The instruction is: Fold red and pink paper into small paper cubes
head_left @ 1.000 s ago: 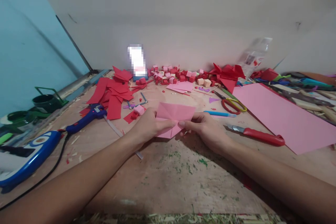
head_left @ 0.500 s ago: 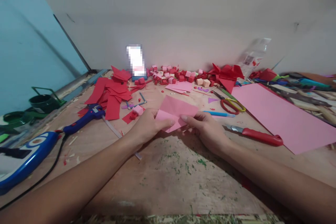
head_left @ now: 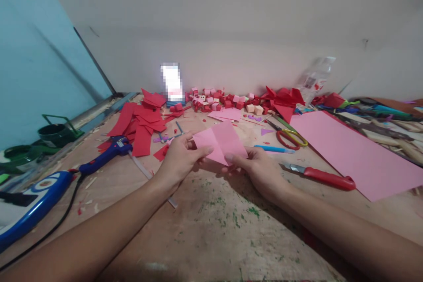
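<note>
A small square of pink paper (head_left: pixel 220 141), marked by creases, is held up over the middle of the table between both hands. My left hand (head_left: pixel 183 156) pinches its left edge, thumb on top and fingers beneath. At the lower right corner, my right hand (head_left: pixel 259 165) grips it the same way, its thumb lying on the paper and fingertips partly hidden under it. A blue pen (head_left: pixel 274 149) lies just beyond my right hand. Close by on the right are a red-handled utility knife (head_left: pixel 325 177) and scissors (head_left: pixel 291 138) with red and yellow handles.
A blue glue gun (head_left: pixel 105 155) lies left, its cord trailing. Red paper strips (head_left: pixel 142 128) are piled behind it. Small red and pink paper cubes (head_left: pixel 218 99) line the wall beside a lit phone (head_left: pixel 172 81). A large pink sheet (head_left: pixel 350 152) and a plastic bottle (head_left: pixel 315 80) are at right.
The pink paper has turned in my hands, and a crease down its middle now shows more plainly. Both hands still hold it. The view has tilted slightly upward.
</note>
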`<act>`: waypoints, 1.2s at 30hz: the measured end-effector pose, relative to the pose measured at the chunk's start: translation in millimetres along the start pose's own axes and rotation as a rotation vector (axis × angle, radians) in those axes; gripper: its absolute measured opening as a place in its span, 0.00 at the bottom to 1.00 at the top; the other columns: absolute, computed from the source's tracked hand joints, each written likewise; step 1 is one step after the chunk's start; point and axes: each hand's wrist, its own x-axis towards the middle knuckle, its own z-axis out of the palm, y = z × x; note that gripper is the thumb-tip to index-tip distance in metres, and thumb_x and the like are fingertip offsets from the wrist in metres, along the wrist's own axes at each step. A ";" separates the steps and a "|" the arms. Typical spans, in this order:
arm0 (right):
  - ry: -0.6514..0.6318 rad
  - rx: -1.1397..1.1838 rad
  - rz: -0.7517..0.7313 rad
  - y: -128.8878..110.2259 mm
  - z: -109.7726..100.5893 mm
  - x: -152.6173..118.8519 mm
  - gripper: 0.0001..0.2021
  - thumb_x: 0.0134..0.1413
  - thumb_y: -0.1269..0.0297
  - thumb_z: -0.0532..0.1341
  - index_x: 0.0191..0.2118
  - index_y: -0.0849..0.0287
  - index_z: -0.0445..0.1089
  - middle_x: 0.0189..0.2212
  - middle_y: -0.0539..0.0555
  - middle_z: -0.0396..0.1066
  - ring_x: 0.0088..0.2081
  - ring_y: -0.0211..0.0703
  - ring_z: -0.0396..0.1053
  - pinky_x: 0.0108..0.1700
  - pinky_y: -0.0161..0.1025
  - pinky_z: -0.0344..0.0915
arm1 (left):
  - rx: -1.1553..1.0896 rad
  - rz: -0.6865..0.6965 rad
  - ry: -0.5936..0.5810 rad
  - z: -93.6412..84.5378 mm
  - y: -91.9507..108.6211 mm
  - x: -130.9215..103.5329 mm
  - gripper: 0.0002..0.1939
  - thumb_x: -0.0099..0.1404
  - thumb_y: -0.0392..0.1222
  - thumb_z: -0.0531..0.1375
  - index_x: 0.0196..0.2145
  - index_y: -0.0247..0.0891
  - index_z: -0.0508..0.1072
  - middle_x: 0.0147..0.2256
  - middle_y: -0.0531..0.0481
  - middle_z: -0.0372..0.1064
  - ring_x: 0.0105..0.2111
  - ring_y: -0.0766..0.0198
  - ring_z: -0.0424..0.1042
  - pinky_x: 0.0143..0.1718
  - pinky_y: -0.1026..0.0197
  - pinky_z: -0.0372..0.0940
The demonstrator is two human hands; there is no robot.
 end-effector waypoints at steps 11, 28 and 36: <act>0.013 0.080 -0.043 5.7 0.4 2.9 0.12 0.47 0.57 0.71 0.32 0.62 0.79 0.24 0.57 0.78 0.25 0.44 0.75 0.32 0.38 0.69 | -0.080 -0.183 -0.123 4.3 -0.4 -3.6 0.16 0.53 0.47 0.71 0.34 0.33 0.79 0.25 0.51 0.72 0.23 0.68 0.67 0.25 0.67 0.60; -0.144 0.309 -0.072 16.2 -13.9 6.4 0.14 0.51 0.58 0.72 0.42 0.57 0.81 0.35 0.57 0.81 0.35 0.44 0.77 0.33 0.34 0.70 | -0.169 -0.109 0.073 -0.9 4.5 -2.5 0.12 0.49 0.43 0.71 0.27 0.32 0.77 0.23 0.51 0.71 0.22 0.69 0.67 0.23 0.68 0.60; -0.149 0.318 -0.086 14.0 -12.1 5.3 0.13 0.54 0.53 0.71 0.38 0.58 0.81 0.32 0.56 0.79 0.34 0.44 0.76 0.32 0.36 0.70 | -0.131 -0.062 0.069 -0.7 3.5 -3.3 0.11 0.51 0.43 0.70 0.28 0.33 0.77 0.23 0.51 0.71 0.22 0.67 0.67 0.25 0.66 0.62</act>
